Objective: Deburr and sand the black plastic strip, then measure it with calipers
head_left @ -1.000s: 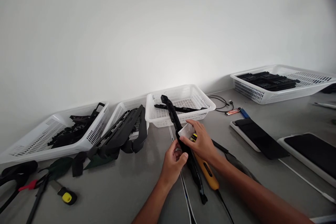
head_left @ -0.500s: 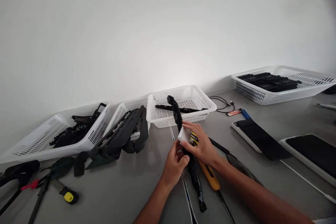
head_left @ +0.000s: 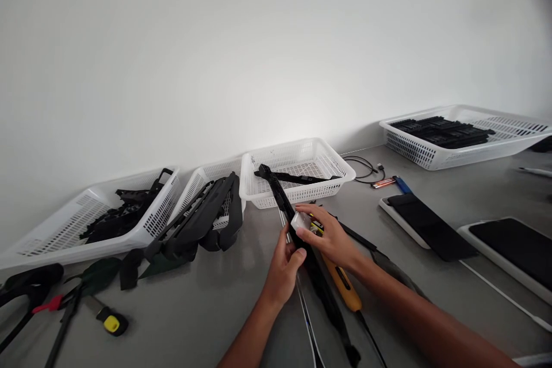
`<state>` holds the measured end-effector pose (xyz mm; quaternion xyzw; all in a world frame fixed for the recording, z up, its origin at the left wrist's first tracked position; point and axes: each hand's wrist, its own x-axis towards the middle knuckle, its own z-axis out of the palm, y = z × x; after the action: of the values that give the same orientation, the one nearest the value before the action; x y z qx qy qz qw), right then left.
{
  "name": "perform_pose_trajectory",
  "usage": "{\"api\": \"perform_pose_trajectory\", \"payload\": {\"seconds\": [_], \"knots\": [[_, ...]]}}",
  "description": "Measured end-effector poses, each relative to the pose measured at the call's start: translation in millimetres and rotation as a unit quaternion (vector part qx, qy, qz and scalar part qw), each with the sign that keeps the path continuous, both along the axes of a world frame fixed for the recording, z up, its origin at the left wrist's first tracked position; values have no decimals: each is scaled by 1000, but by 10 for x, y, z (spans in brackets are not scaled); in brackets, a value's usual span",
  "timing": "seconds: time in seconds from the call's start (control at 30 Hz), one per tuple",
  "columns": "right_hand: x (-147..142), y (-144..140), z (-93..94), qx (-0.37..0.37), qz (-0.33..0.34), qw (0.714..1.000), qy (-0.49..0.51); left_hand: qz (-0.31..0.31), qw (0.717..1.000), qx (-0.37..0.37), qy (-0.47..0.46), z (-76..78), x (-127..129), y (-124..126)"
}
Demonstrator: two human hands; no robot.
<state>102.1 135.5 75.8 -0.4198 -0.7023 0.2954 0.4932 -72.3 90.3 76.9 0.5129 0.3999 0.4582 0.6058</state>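
A long black plastic strip (head_left: 317,276) is held aslant over the table, its far end reaching over the rim of the middle white basket (head_left: 261,200). My left hand (head_left: 282,267) grips the strip around its middle, thumb on top. Between the fingers and thumb of my right hand (head_left: 330,238) is a small whitish translucent block (head_left: 301,222), pressed against or just beside the strip; its exact kind cannot be made out. Beneath my right hand lies a yellow-orange corded tool (head_left: 344,287), partly hidden by the hand and the strip.
White baskets at left (head_left: 172,198) and far right (head_left: 431,160) hold black parts. Dark curved panels (head_left: 202,215) lean out of another basket. A yellow-black knife (head_left: 112,321), a black cable (head_left: 366,167) and flat black-topped devices (head_left: 425,224) lie on the grey table (head_left: 194,310).
The strip has turned: its far end has swung left and down, its near end right and toward me. Both hands stay close together, the whitish block still in my right hand.
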Motion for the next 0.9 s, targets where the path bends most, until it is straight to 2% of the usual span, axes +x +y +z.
{"api": "perform_pose_trajectory", "payload": {"seconds": [0.13,0.2,0.37,0.43,0.5,0.63,0.7,0.83,0.9], "knots": [[-57,-83,51,-3,55,998,-8,59,997,57,14,45,-32,61],[-71,-85,45,5,51,999,-9,57,996,67,29,35,-16,49],[-20,9,-23,1,-71,997,10,-46,997,26,62,-26,61,-72],[-5,6,-16,-3,-91,996,13,-58,996,25,68,-38,74,-92],[-17,-37,19,20,-66,998,-1,-43,996,44,63,-35,72,-80],[-78,-126,80,92,22,994,-57,32,993,97,58,17,65,-41],[-81,-116,71,95,13,993,-66,29,995,72,62,63,72,-48],[-7,-16,26,77,-58,994,-43,-27,999,4,44,137,63,-79],[39,18,37,86,-72,993,-34,-53,998,-27,13,138,34,-76]]}}
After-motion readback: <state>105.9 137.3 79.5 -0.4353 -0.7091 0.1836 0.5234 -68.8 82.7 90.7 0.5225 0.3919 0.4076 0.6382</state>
